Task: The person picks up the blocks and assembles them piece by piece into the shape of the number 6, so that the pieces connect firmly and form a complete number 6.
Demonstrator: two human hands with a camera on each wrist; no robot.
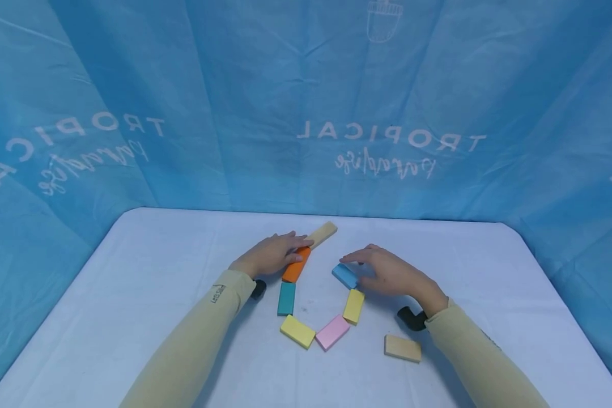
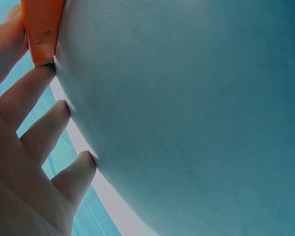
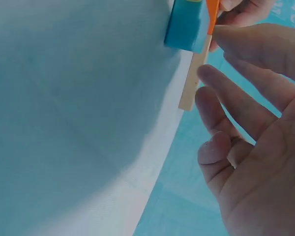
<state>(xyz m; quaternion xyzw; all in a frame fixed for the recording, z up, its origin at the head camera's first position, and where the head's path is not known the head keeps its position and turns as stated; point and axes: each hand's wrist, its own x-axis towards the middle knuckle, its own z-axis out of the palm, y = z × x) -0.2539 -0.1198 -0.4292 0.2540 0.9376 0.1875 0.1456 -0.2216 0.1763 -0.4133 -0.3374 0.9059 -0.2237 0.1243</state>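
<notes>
My left hand (image 1: pixel 272 252) lies over the far end of an orange block (image 1: pixel 296 271). Its fingers stretch across where that block meets a plain wooden block (image 1: pixel 323 233). In the left wrist view the fingers (image 2: pixel 44 125) are spread and fairly straight, one fingertip right at the orange block's end. My right hand (image 1: pixel 387 271) hovers beside a light blue block (image 1: pixel 344 276), index finger near its far end and thumb by its right side. The right wrist view shows the loosely bent fingers (image 3: pixel 231 93) with nothing gripped between them.
A teal block (image 1: pixel 287 299), a yellow block (image 1: pixel 298 331), a pink block (image 1: pixel 332 333) and another yellow block (image 1: pixel 354 306) continue the curved row. One more wooden block (image 1: pixel 402 348) lies apart near my right forearm. Blue curtains (image 1: pixel 265 113) hang around the white table (image 1: pixel 148 255).
</notes>
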